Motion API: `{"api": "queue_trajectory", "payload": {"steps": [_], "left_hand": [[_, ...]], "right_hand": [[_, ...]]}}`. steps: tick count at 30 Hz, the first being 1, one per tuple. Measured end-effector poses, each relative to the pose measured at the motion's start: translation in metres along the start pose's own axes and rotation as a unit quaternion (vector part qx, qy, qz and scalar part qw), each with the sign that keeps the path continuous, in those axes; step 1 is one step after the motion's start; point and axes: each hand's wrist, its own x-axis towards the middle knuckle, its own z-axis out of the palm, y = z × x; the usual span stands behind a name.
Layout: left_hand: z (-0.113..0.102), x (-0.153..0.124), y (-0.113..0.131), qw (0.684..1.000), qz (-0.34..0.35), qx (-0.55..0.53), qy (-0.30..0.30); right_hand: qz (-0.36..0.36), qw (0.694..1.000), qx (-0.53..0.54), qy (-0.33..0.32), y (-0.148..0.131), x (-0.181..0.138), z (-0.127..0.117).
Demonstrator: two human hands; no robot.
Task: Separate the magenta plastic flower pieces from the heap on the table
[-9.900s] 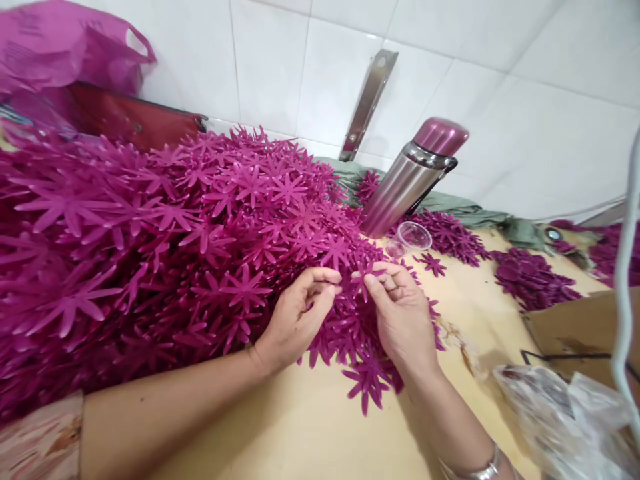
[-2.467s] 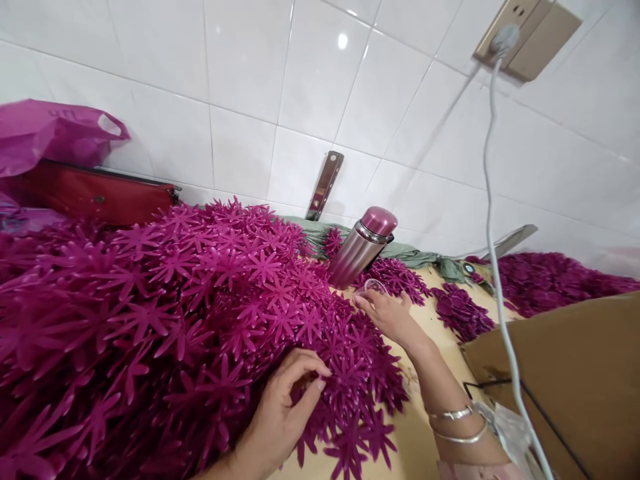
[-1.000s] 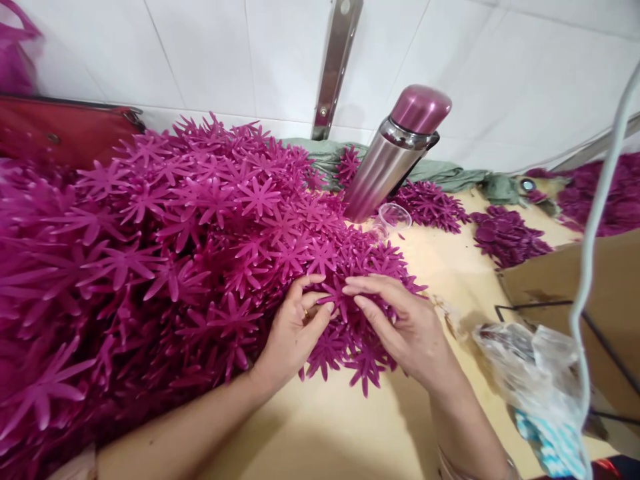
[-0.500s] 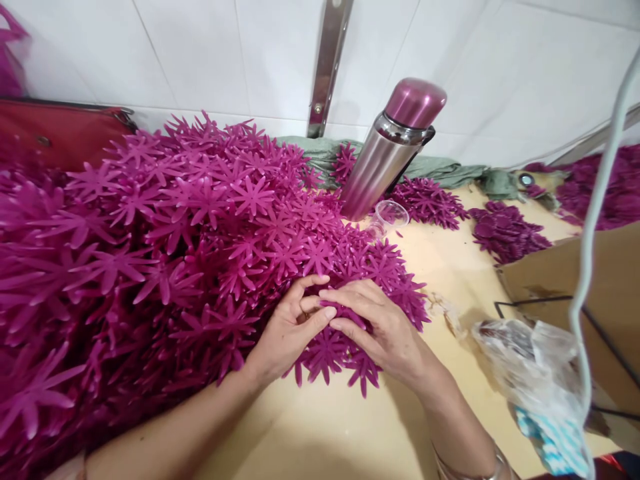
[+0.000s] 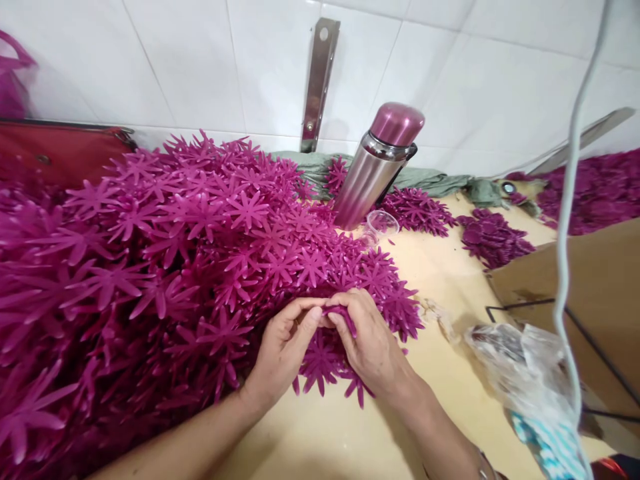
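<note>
"So, how are the hands placed?"

"By the right hand [image 5: 371, 341], a purple piece [image 5: 343, 313] is held, pinched between thumb and fingers and partly hidden. The left hand [image 5: 281, 352] is narrowed, its thumb and forefinger brought up to the piece's other end; whether anything is gripped between them cannot be told."

"And where is that piece found?"

"It is held at the near right edge of a large heap [image 5: 200, 233] of star-shaped purple pieces, by which the left side of the table [image 5: 300, 440] is covered."

"What is seen behind?"

"A purple-topped steel flask [image 5: 367, 183] is stood beside the heap, with a clear cup [image 5: 383, 223] placed near its base. Beyond them, a green cloth [image 5: 430, 181] is stretched along the foot of the tiled wall [image 5: 270, 67]."

"And to the right?"

"A smaller pile [image 5: 495, 237] is set near a cardboard box [image 5: 605, 287], which is crossed by a pale cable [image 5: 570, 193]. A clear plastic bag [image 5: 520, 373] is laid beside the box."
</note>
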Motion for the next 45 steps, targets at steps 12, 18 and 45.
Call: {"api": "queue_trajectory", "payload": {"steps": [12,18,45], "left_hand": [[0.0,0.003,-0.001,0.999,-0.028,-0.002,0.019],[-0.001,0.009,-0.008,0.995,-0.051,-0.051,0.073],[-0.001,0.002,-0.005,0.997,-0.03,-0.075,-0.009]], "right_hand": [[-0.013,0.994,-0.103,-0.018,-0.005,-0.002,0.009],[0.015,0.995,0.03,-0.096,0.004,-0.008,0.001],[-0.053,0.997,-0.001,0.049,0.022,-0.005,-0.004]]}}
